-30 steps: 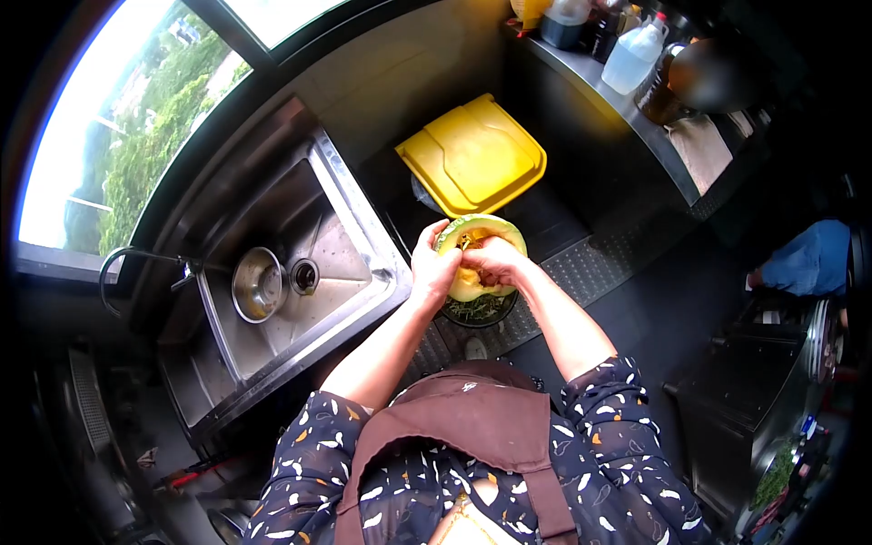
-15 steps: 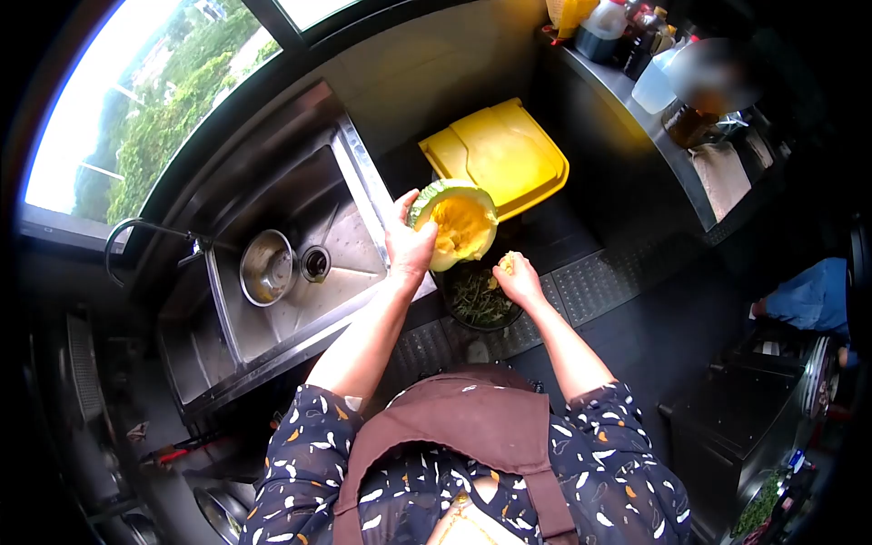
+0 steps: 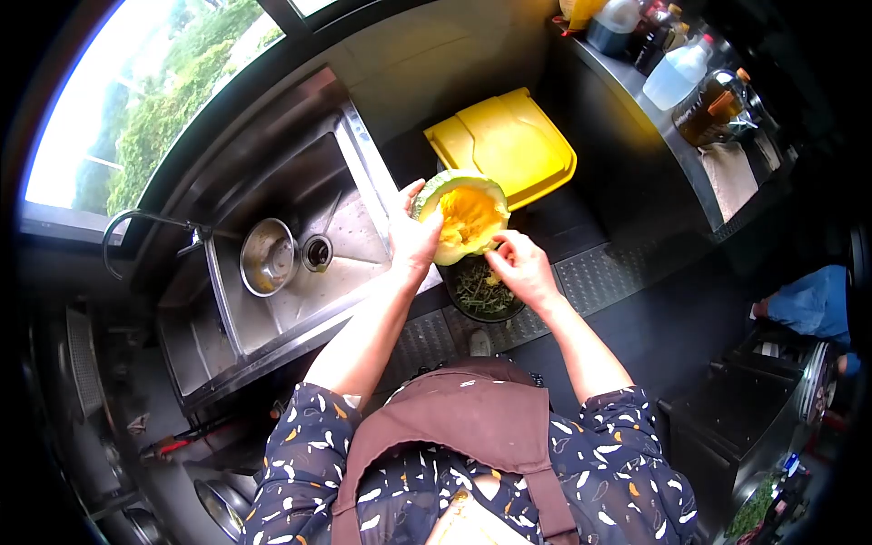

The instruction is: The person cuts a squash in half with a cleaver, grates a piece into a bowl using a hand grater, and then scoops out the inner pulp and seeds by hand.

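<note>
A pumpkin half [image 3: 472,218] with green rind and stringy orange flesh is tilted toward me, held at its left side by my left hand [image 3: 413,234], thumb over the cut rim. At the lower right rim, my right hand [image 3: 522,268] has its fingers curled in a pinch against the edge. What is between those fingertips, if anything, is hidden. Directly below the pumpkin stands a dark round bin [image 3: 486,321] holding green plant scraps [image 3: 480,292], with a small bit of orange pulp on top.
To the left is a steel sink [image 3: 359,263] with a metal bowl [image 3: 269,259] beside the drain. A yellow lid [image 3: 513,150] lies beyond the pumpkin. Bottles [image 3: 681,73] line a counter at upper right. Another person's blue-clad leg [image 3: 808,302] shows at far right.
My right hand, which was lower with orange pulp in its fingers, has risen to the pumpkin's rim. The pulp has left it. My left hand still holds the pumpkin half.
</note>
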A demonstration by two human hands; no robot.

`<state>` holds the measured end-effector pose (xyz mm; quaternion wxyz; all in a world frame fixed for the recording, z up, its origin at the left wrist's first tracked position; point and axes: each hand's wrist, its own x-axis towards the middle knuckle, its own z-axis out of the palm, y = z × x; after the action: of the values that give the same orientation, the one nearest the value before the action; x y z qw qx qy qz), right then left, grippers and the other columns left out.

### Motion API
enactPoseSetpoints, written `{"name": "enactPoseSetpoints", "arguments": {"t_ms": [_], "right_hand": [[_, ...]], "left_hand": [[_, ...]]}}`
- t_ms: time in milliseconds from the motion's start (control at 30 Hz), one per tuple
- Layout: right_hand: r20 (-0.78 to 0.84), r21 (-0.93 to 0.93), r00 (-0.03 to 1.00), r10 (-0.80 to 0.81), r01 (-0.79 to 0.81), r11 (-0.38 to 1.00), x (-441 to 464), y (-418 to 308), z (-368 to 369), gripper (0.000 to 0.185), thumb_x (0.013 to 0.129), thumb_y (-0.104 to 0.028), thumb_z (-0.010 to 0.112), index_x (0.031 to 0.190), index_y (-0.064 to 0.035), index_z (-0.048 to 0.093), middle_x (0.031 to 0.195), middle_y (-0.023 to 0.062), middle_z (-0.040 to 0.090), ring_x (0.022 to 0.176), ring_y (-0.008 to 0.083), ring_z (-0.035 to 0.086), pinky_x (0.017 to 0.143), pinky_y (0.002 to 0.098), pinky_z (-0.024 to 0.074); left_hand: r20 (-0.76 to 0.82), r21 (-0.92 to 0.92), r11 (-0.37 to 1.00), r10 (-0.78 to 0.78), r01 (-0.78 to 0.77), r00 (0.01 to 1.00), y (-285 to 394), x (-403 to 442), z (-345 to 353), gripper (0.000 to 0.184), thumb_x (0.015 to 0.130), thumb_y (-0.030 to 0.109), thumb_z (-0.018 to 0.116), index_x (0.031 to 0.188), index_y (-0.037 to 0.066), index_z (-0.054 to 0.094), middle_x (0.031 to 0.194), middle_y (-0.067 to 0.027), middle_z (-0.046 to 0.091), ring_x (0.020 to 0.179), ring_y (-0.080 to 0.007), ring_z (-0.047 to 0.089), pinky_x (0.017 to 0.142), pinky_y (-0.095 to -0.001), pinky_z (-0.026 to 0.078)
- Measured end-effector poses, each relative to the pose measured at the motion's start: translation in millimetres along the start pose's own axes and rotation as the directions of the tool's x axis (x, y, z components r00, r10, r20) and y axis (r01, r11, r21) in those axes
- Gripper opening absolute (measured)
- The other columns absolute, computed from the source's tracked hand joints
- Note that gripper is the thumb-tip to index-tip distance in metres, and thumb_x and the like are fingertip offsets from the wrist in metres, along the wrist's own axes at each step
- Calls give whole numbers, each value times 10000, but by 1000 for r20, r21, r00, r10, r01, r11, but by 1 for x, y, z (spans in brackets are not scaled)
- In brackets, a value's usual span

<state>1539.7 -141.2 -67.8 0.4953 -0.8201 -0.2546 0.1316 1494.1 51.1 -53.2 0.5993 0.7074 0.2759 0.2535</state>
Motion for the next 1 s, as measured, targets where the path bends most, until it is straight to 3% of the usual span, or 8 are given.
{"name": "enactPoseSetpoints", "arguments": {"t_ms": [67, 200, 400, 500, 633, 833, 933, 1000], "right_hand": [[44, -187, 970, -241, 245, 951, 2, -2, 5, 229, 752, -154, 673, 941, -71, 574, 775, 133, 586, 716, 300, 599, 654, 390, 491], [-27, -249, 923, -385, 367, 896, 1, 24, 13, 151, 757, -119, 640, 853, -40, 556, 788, 130, 585, 771, 321, 588, 679, 397, 482], [64, -293, 927, -370, 372, 881, -13, 69, 16, 231, 782, -125, 617, 989, -25, 629, 953, 151, 640, 905, 321, 610, 789, 376, 499], [-36, -132, 991, -129, 123, 984, -6, 42, -3, 130, 803, -122, 603, 867, -25, 662, 853, 141, 646, 835, 301, 627, 746, 376, 507], [-105, -32, 934, -342, 341, 940, 9, -36, -35, 154, 777, -106, 645, 896, -10, 628, 840, 140, 626, 783, 306, 611, 722, 367, 494], [59, -353, 937, -344, 342, 871, 45, -57, -60, 841, 605, -350, 803, 1295, -23, 451, 1189, 202, 540, 1039, 315, 554, 905, 365, 452], [360, 43, 911, -200, 198, 979, 50, -63, -61, 587, 637, -236, 690, 1159, -29, 520, 939, 201, 630, 899, 337, 612, 815, 376, 483], [272, 47, 948, -163, 157, 987, 43, -58, -56, 560, 645, -219, 674, 1147, -22, 523, 947, 195, 631, 902, 329, 615, 812, 367, 484]], "left_hand": [[1, -34, 999, -18, 18, 1000, -3, 0, 2, 504, 708, 44, 626, 1201, 1, 531, 1148, -139, 582, 1056, -209, 565, 946, -304, 428], [-27, -16, 1000, 0, 0, 1000, 0, 1, 2, 496, 718, 59, 651, 1197, 6, 535, 1144, -133, 587, 1043, -198, 568, 942, -296, 428], [22, -83, 996, -32, 34, 999, 17, -1, -7, 518, 713, 27, 617, 1223, 18, 525, 1130, -119, 590, 1013, -176, 578, 916, -280, 442], [72, -158, 986, -39, 49, 997, 15, -1, -16, 545, 701, -5, 575, 1241, 24, 514, 1118, -111, 587, 996, -166, 578, 911, -277, 447], [191, -224, 970, -48, 91, 980, 21, -1, -24, 555, 681, -13, 547, 1233, 40, 515, 1107, -91, 580, 997, -166, 568, 911, -281, 445], [588, 14, 986, 127, -167, 799, 68, 11, -26, 479, 634, 32, 555, 1114, 37, 554, 1059, -88, 588, 1000, -178, 569, 901, -290, 448], [678, 79, 938, 197, -337, 708, 83, 18, -17, 445, 624, 69, 576, 1068, 43, 584, 1000, -110, 611, 964, -199, 601, 880, -298, 465], [731, 62, 932, 201, -357, 652, 81, 26, -12, 433, 626, 87, 587, 1059, 56, 589, 985, -123, 615, 937, -223, 614, 863, -309, 476]]}}
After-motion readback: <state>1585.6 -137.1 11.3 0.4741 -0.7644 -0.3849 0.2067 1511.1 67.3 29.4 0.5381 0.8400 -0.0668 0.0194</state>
